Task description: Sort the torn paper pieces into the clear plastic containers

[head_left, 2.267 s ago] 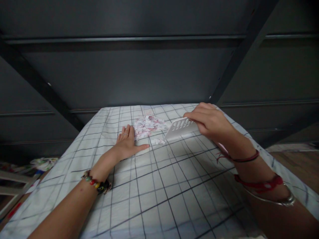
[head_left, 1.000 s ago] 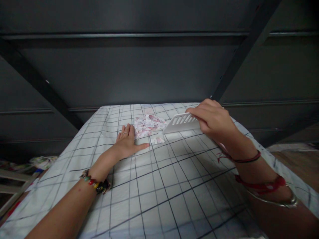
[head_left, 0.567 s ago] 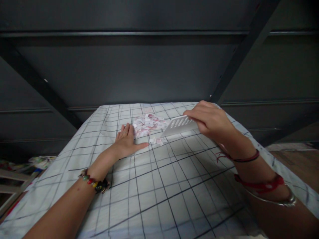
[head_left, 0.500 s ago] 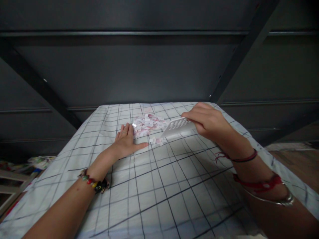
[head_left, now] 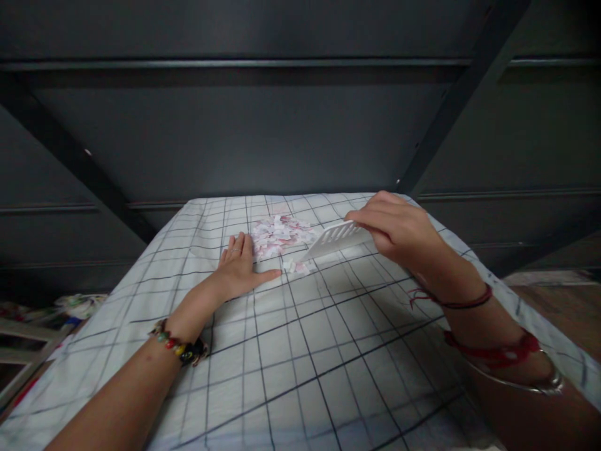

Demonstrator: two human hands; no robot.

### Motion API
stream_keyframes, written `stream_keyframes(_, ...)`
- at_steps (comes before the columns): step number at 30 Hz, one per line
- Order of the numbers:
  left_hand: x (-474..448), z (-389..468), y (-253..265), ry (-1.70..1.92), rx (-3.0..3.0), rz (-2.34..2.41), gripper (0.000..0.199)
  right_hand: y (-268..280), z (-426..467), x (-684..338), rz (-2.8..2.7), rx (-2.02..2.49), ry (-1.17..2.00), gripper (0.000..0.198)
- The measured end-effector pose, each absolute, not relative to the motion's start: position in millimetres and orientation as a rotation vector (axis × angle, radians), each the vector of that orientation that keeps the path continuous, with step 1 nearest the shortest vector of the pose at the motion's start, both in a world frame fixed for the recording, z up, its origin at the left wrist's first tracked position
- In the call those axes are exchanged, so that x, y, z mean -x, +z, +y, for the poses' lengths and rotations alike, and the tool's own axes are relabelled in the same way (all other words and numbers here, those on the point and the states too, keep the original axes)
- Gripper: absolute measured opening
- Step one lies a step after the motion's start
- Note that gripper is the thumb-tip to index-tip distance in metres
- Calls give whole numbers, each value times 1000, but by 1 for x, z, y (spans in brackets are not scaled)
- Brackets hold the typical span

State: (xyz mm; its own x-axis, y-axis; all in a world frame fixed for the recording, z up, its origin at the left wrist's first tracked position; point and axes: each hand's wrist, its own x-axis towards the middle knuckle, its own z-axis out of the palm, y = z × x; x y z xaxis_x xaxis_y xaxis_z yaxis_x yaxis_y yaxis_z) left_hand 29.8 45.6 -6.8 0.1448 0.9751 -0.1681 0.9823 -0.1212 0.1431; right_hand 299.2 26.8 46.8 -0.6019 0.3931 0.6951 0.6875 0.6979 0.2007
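A heap of torn white and pinkish paper scraps (head_left: 279, 235) lies toward the far side of the checked cloth. My left hand (head_left: 237, 269) rests flat at the heap's left edge, thumb stretched out to the right and fingers pointing away. A smaller bunch of scraps (head_left: 299, 267) sits near the thumb tip. My right hand (head_left: 397, 228) grips the upper edge of a white slotted plastic piece (head_left: 335, 241), which is tilted, its lower left corner down by the small bunch. The right fingers are closed on it; some of the piece is hidden behind them.
A white cloth with dark grid lines (head_left: 300, 351) covers the table. Behind its far edge rises a dark panelled wall (head_left: 244, 131). Low at the left are a pale wooden frame (head_left: 28, 357) and some clutter (head_left: 79, 305). Brown floor (head_left: 554, 307) shows at the right.
Very little differs. The white slotted piece and my right hand appear shifted slightly right, in step with a small shift of the whole view. The scraps lie much as before.
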Motion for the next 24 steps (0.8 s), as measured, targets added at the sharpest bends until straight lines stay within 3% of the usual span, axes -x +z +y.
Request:
stream_keyframes(10, -33, 44, -3, -95, -2180, 1935, 108, 39, 30, -298, -2227, 953, -711, 34)
stream_keyframes(24, -29, 46, -7, -65, -2207, 1903, 111, 52, 22, -298, -2307, 829, -565, 27)
